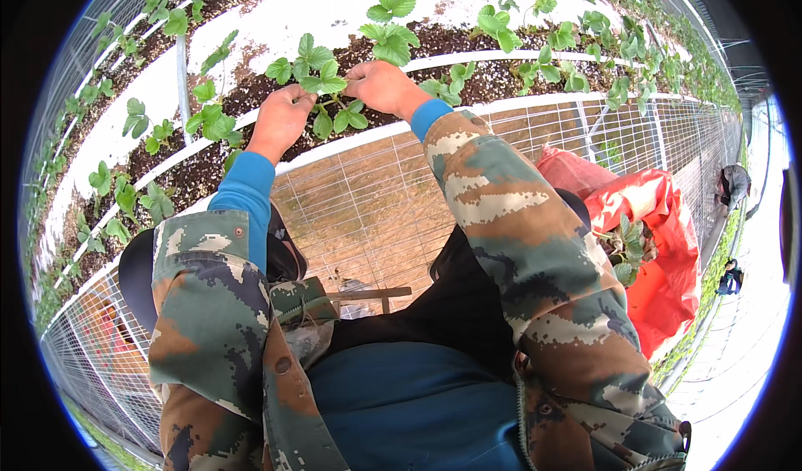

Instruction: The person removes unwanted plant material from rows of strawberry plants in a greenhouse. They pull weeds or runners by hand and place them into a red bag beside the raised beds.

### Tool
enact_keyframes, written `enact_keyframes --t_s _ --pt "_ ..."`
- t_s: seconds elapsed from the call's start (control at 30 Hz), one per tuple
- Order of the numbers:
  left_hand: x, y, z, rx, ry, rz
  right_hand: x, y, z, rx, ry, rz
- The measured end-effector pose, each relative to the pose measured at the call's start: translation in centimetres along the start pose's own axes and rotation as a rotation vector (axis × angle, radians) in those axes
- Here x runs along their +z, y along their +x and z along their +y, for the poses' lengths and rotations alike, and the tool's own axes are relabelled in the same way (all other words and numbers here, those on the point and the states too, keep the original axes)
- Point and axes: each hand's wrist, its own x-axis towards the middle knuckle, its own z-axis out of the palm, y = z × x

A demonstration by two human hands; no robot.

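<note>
Both my hands are at one strawberry plant (322, 81) growing in the dark soil of a raised planting trough (401, 95). My left hand (284, 119) is closed at the plant's left side, thumb and fingers pinched on a low stem. From the right, my right hand (383, 87) reaches in with its fingers curled together against the stems beneath the leaves. The leaves partly cover both sets of fingertips. A few green leaves (347, 119) hang over the trough's front edge just below my hands.
More strawberry plants (391, 41) line the trough and the rows behind. White wire mesh (368, 179) drops below the trough's front rail. At my right lies an open red bag (660, 245) holding picked leaves. Another person (733, 185) is far off at the right.
</note>
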Motion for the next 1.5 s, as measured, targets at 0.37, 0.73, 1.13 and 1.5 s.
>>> enact_keyframes --t_s 0.37,0.73,1.13,1.5 --pt "-1.1 -0.4 1.9 -0.277 0.023 -0.1 -1.8 -0.6 0.0 0.268 0.305 -0.03" --pt "-1.6 -0.6 2.3 -0.244 -0.076 0.052 -0.1 -2.0 -1.5 -0.067 -0.097 0.033" --pt "-1.2 -0.9 4.7 -0.068 -0.12 -0.087 1.1 -1.6 -1.2 -0.107 0.094 0.07" --pt "0.4 0.1 3.8 -0.189 -0.069 -0.064 -0.6 -0.8 -0.2 -0.013 0.048 -0.088"
